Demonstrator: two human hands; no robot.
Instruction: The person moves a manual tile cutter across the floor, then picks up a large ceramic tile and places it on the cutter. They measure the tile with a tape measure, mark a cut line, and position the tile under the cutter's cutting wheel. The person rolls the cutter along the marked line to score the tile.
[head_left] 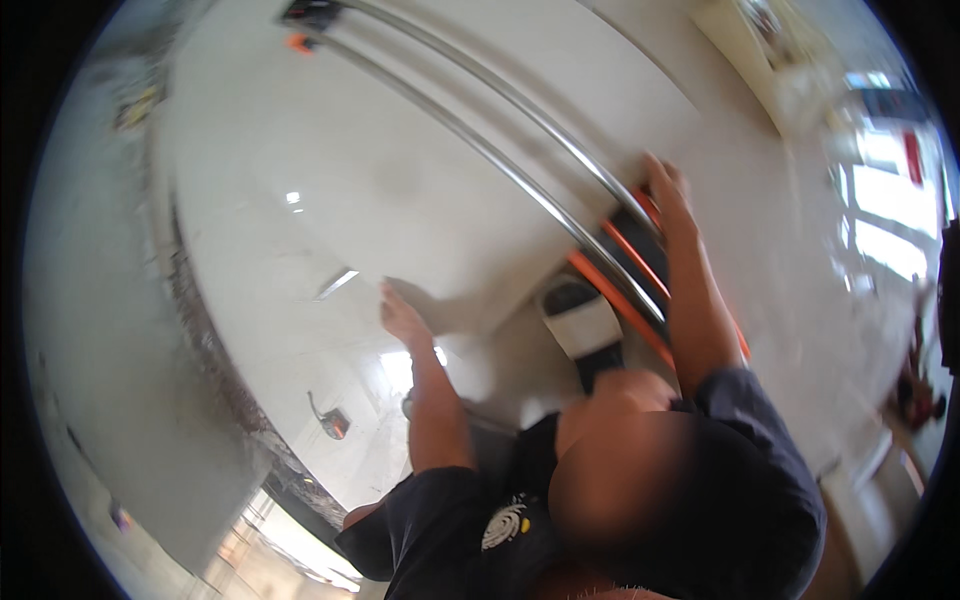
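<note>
A long tile cutter [490,150] with two parallel steel rails runs diagonally from the far left to a black and orange end near my feet. My right hand [672,200] is at the outer side of that near end, beside the rails, with its fingers stretched out. Whether it presses on the orange-edged part is hard to see. My left hand [404,318] hovers over the glossy pale surface [250,240], slightly blurred, fingers extended and holding nothing. Ahead of it lies a thin bright strip [340,283]. A shoe [582,325] rests beside the cutter's near end.
A small dark tool with an orange part and a thin lever [333,422] lies to the left. Along the left runs a rough, broken edge [200,310]. A pale box [745,60] with things in it stands at the far right.
</note>
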